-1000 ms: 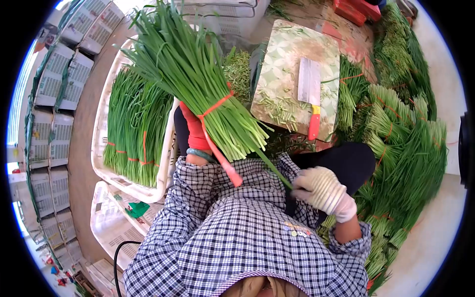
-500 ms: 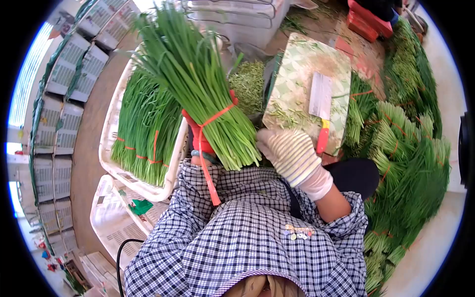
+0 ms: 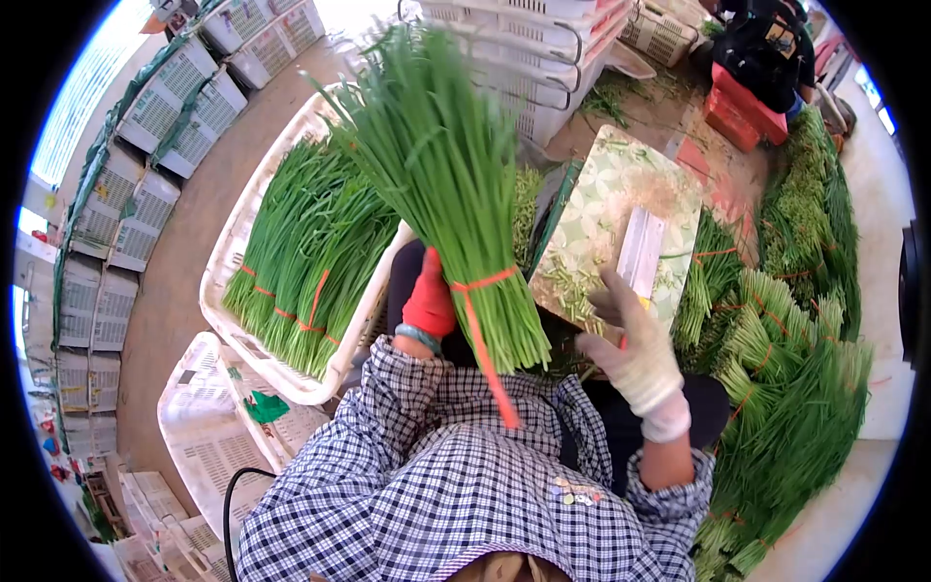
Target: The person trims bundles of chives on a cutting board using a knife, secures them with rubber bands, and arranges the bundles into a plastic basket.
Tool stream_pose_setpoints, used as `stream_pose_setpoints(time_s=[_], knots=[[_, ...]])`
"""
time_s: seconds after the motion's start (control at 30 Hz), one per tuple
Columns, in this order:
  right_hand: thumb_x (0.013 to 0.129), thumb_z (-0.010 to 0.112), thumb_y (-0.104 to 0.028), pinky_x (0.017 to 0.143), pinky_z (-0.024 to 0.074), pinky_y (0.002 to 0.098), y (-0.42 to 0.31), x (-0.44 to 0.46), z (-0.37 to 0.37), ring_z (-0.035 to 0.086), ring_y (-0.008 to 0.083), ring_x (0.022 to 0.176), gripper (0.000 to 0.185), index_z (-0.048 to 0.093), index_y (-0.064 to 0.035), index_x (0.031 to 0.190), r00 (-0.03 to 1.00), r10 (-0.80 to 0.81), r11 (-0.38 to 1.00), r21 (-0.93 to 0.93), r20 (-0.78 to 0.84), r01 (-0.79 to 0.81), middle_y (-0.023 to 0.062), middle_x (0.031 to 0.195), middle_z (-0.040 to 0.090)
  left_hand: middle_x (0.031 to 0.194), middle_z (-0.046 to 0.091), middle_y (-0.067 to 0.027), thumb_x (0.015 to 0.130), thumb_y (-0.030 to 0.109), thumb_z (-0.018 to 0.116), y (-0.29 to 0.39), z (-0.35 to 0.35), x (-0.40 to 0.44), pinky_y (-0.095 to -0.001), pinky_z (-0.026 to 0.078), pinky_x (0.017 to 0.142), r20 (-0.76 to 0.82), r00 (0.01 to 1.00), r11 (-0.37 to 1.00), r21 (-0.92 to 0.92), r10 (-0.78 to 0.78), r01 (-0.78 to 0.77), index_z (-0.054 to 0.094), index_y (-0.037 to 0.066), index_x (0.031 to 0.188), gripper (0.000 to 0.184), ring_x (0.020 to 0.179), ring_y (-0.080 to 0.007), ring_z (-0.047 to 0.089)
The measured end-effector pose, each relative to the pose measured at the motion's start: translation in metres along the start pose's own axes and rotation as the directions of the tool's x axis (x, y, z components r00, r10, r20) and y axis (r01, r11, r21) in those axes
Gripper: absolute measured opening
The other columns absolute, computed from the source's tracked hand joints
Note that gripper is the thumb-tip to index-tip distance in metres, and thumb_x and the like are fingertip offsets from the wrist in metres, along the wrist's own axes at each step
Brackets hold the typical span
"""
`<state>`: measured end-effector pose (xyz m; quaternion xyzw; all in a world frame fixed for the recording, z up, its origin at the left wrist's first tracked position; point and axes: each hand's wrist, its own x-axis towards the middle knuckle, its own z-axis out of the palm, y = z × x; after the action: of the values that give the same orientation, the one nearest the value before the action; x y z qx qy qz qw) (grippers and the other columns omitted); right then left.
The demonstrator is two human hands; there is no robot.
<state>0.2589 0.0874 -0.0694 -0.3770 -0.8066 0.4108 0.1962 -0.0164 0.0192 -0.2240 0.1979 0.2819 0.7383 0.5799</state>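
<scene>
"Where is the bunch of green stalks (image 3: 427, 184)?"

"Near the middle of the view, leaf tips fanning toward eleven and twelve o'clock, cut ends toward five. The left hand (image 3: 429, 303), red-gloved, looks closed on it at the nine-o'clock side of the orange band (image 3: 484, 280), though the stalks hide most of its fingers."

"And the right hand (image 3: 635, 361)?"

"At four o'clock in a pale glove, fingers spread wide, gripping nothing I can see (the cleaver (image 3: 641, 254) has its handle partly behind them, and I can't tell if they touch)."

"What could go wrong?"

"That blade lies bare on the chopping board (image 3: 590, 186) at two o'clock, so a careless reach might nick a finger or knock the cleaver off. With only one hand on it, the bunch could tip under its long leaves, or shed stalks if the band is slack."

"What differs from before?"

"Half a second ago the right hand was up against the cut ends; now it's apart from them and opened out. A second ago a lone stalk ran to that hand; none shows there now. The bunch stands straighter, and the board sits lower in view."
</scene>
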Motion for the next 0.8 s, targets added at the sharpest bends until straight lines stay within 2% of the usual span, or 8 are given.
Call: stream_pose_setpoints(time_s=[0.13,0.4,0.47,0.53,0.6,0.67,0.73,0.8], knots=[[0.077,0.068,-0.007,0.104,0.0396,0.0376,0.001,0.061,0.042,0.045,0.0275,0.128,0.090,0.015,-0.0003,0.150,0.994,0.023,0.787,0.611,0.105,-0.083,0.0219,0.141,0.044,0.129,0.056,-0.0098,0.080,0.056,0.068,0.000,0.051,-0.011,-0.0371,0.043,0.101,0.067,0.989,0.916,0.371,0.135,-0.151,0.042,0.002,0.139,0.084,0.119,-0.0234,0.053],[0.081,0.071,-0.009,0.085,0.0525,0.0327,0.030,0.071,0.049,0.061,0.0187,0.099,0.069,0.036,-0.0070,0.141,0.966,0.146,0.694,0.718,-0.213,0.053,0.0093,0.119,0.061,0.139,0.046,-0.0106,0.093,0.025,0.060,-0.018,0.085,-0.021,-0.0329,0.037,0.105,0.089,0.994,0.858,0.513,-0.066,0.011,0.028,0.002,0.146,0.067,0.124,-0.0199,0.046],[0.082,0.070,-0.012,0.084,0.0525,0.0323,0.044,0.064,0.043,0.061,0.0186,0.098,0.061,0.043,-0.0045,0.136,0.950,0.233,0.594,0.804,-0.210,0.032,0.0092,0.114,0.063,0.141,0.044,-0.0115,0.097,0.027,0.053,-0.024,0.090,-0.020,-0.0324,0.035,0.106,0.114,0.988,0.831,0.556,-0.105,0.024,0.023,0.002,0.148,0.064,0.127,-0.0205,0.044],[0.084,0.068,-0.018,0.083,0.0529,0.0318,0.063,0.057,0.038,0.063,0.0195,0.096,0.053,0.049,-0.0036,0.132,0.933,0.309,0.602,0.797,-0.183,-0.043,0.0086,0.111,0.064,0.139,0.045,-0.0113,0.097,0.030,0.052,-0.039,0.087,-0.015,-0.0335,0.035,0.107,0.026,0.999,0.947,0.320,-0.029,0.019,0.023,0.003,0.148,0.064,0.126,-0.0203,0.045],[0.083,0.069,-0.019,0.081,0.0521,0.0309,0.082,0.049,0.044,0.063,0.0188,0.093,0.055,0.048,-0.0042,0.132,0.935,0.349,0.407,0.909,-0.061,-0.092,0.0086,0.111,0.064,0.138,0.046,-0.0105,0.097,0.030,0.054,-0.041,0.088,-0.013,-0.0345,0.037,0.105,0.161,0.981,0.878,0.448,0.105,-0.168,0.026,0.004,0.147,0.063,0.123,-0.0197,0.047],[0.086,0.068,-0.027,0.080,0.0520,0.0310,0.086,0.040,0.049,0.063,0.0194,0.090,0.053,0.050,-0.0045,0.130,0.943,0.329,0.386,0.918,-0.044,-0.092,0.0075,0.110,0.064,0.132,0.052,-0.0092,0.096,0.033,0.056,-0.040,0.094,-0.013,-0.0341,0.041,0.102,-0.006,0.986,0.949,0.269,-0.167,0.163,0.037,0.004,0.140,0.056,0.120,-0.0196,0.050],[0.086,0.069,-0.031,0.081,0.0515,0.0314,0.082,0.035,0.047,0.063,0.0193,0.095,0.054,0.050,-0.0050,0.130,0.953,0.264,0.087,0.980,0.149,-0.178,0.0068,0.112,0.063,0.128,0.055,-0.0083,0.092,0.029,0.062,-0.040,0.098,-0.012,-0.0345,0.046,0.095,-0.059,0.978,0.946,0.248,-0.200,0.208,0.041,0.003,0.137,0.055,0.112,-0.0185,0.055],[0.086,0.070,-0.035,0.084,0.0505,0.0317,0.079,0.040,0.045,0.061,0.0178,0.098,0.061,0.047,-0.0039,0.133,0.963,0.254,0.161,0.977,0.093,-0.137,0.0072,0.115,0.062,0.121,0.059,-0.0076,0.088,0.025,0.069,-0.043,0.098,-0.008,-0.0336,0.048,0.091,-0.022,0.983,0.904,0.389,-0.183,0.177,0.046,0.002,0.132,0.055,0.105,-0.0173,0.058]])
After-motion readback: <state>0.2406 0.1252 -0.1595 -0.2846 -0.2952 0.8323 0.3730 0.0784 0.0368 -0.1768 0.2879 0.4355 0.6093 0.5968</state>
